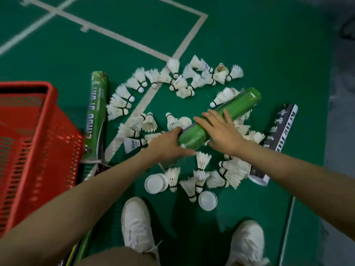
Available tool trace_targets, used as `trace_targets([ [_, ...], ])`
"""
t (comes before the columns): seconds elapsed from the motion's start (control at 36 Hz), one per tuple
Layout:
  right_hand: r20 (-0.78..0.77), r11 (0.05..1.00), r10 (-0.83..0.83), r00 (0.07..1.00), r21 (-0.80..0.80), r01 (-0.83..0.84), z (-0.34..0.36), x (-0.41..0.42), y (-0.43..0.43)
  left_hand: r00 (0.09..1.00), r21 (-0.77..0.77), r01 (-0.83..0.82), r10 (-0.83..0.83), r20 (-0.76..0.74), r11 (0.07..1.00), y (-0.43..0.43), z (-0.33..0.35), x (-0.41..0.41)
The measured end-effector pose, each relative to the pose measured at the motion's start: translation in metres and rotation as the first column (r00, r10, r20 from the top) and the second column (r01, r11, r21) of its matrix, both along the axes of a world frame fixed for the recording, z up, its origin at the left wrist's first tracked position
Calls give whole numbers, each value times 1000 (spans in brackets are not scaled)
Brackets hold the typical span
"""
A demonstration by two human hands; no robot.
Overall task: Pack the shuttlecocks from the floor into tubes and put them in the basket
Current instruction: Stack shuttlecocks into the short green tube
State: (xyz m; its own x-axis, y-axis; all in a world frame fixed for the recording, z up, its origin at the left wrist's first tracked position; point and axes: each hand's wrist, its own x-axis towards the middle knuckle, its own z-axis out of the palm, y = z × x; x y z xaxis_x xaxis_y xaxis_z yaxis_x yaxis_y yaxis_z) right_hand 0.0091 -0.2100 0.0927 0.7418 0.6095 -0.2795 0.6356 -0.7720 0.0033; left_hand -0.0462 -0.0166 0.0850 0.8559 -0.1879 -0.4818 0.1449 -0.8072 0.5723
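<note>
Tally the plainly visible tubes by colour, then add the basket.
Green tubes: 2, the held green tube in the left hand and right hand, the floor green tube beside the red basket
Black tube: 1
Red basket: 1
Total: 4
Half-hidden items under the left arm are not counted.

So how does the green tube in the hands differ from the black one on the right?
The green tube is plain bright green; the black tube carries white lettering. The green tube is held by the left hand and right hand; the black tube lies untouched on the floor, shuttlecocks partly covering it. Both are long cylinders.
</note>
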Motion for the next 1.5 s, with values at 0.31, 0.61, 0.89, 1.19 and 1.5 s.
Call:
trace_targets([
  [0.31, -68, 963, -163, 984, 205, 174, 2, 48, -19, 838, -651, -440, 24, -544, 619, -9, 20, 34],
  [0.61, -990, -377, 81, 117, 78, 923, 28, 53, -30, 916, -541, -369, 198, -348, 756, -78, 39, 39],
  [0.89, -893, 109, -334, 303, 283, 953, -2, 73, -34, 916, -495, -320, 130, -379, 808, -64, 10, 55],
  [1.19, -850, 677, -296, 436, 135, 723, -28, 26, -36, 672, -570, -741, 410, -617, 356, -53, -45, 89],
  [1.5, -864, 721, -306, 401, 65, 690, -60, 7, -26, 532, -510, -843, 398, -747, 169, -67, -76, 47],
])
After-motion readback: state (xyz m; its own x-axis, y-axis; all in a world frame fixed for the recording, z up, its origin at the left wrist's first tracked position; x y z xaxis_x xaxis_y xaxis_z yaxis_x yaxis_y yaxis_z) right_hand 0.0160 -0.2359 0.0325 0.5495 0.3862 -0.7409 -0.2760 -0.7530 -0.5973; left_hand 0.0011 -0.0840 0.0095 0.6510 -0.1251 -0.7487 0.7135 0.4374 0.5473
